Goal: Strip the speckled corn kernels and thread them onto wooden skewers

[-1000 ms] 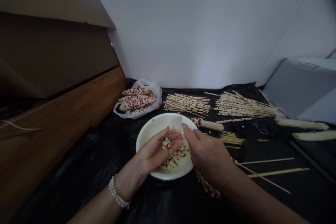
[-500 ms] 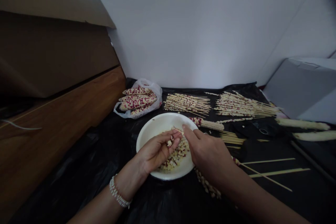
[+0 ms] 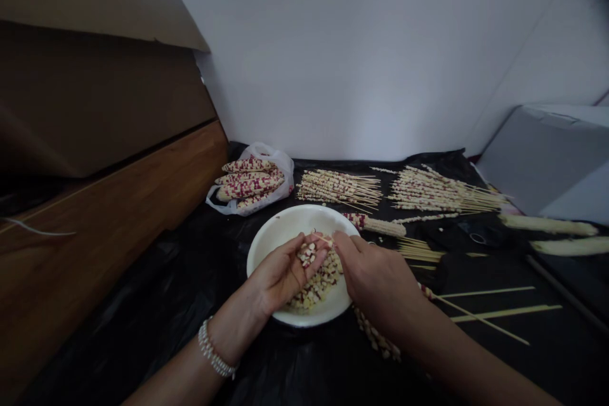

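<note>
A white bowl (image 3: 280, 228) of loose white and red corn kernels (image 3: 320, 282) sits on the black sheet in front of me. My left hand (image 3: 280, 276) is cupped palm-up over the bowl and holds a small heap of kernels. My right hand (image 3: 373, 276) pinches a thin wooden skewer (image 3: 480, 325) whose tip points at the kernels in my left palm. The skewer runs back under my right hand to the right. A skewer threaded with kernels (image 3: 375, 337) lies under my right wrist.
A plastic bag of red-and-white corn cobs (image 3: 250, 184) lies behind the bowl. Two piles of filled skewers (image 3: 340, 187) (image 3: 442, 193), bare skewers (image 3: 504, 312) and stripped cobs (image 3: 547, 224) lie to the right. A wooden ledge (image 3: 109, 216) runs along the left; a grey box (image 3: 547, 158) stands right.
My left fingers curled over the kernels, then opened again. The right hand's skewer tip stays at the left palm. Nothing else has moved.
</note>
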`<state>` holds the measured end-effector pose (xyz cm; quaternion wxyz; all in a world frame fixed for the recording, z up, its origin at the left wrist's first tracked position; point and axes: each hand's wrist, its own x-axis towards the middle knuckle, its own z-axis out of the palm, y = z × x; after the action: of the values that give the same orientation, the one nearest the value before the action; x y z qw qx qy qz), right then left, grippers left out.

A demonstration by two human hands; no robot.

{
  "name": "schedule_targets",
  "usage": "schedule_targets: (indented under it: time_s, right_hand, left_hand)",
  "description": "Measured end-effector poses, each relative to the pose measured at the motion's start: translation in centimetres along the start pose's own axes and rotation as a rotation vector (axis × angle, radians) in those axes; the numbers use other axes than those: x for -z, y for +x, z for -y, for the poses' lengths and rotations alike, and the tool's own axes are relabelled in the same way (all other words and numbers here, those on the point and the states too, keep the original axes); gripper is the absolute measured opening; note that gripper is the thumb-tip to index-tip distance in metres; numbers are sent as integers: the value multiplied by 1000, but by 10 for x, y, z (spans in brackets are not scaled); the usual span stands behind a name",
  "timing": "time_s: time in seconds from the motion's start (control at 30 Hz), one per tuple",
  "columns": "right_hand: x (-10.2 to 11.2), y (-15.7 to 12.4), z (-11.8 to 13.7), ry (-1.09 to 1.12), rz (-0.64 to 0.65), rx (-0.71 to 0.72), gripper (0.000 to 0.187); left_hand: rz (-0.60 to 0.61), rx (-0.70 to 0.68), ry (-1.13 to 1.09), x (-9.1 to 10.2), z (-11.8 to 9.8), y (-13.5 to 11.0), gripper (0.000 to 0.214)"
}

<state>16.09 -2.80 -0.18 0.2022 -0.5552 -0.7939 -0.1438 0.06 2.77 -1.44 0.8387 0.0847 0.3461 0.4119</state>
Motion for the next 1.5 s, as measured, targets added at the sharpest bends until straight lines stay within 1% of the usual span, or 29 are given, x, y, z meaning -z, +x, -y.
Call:
schedule_targets:
  time_s: [0.07,0.17,0.27,0.47,0.63,0.73,0.9,1.07,1.23,1.5]
  right_hand:
    - [0,0,0,-3,-2,1,24]
    - [0,0,0,2,12,3,25]
    - [1,1,1,8,26,-1,23]
    - [2,1,1,-5,7,4,16]
    - [5,2,1,-30,35,9,16]
    - [5,2,0,-27,9,21,16]
    - [2,1,-2,-12,9,28,20]
    - [3,2,-2,-18,23,22,17]
    - [6,3,-2,-45,114,4,16]
    - [11,6,-1,-66,249,-13,16]
  left_hand:
    - [30,14,22,1,0,-1,15]
    - [63,-11,70,1,1,-3,18]
    - [80,-36,93,1,2,-5,22]
    - [-3,-70,92,-2,2,-6,13]
    - [31,1,85,-2,0,-7,9]
    - [36,-4,54,-2,-1,-6,7]
    - [27,-5,38,-4,-1,-5,13]
    - [2,-73,91,-5,1,-7,20]
    - [23,-99,129,-4,1,-7,23]
    - [5,-86,146,-4,1,-6,28]
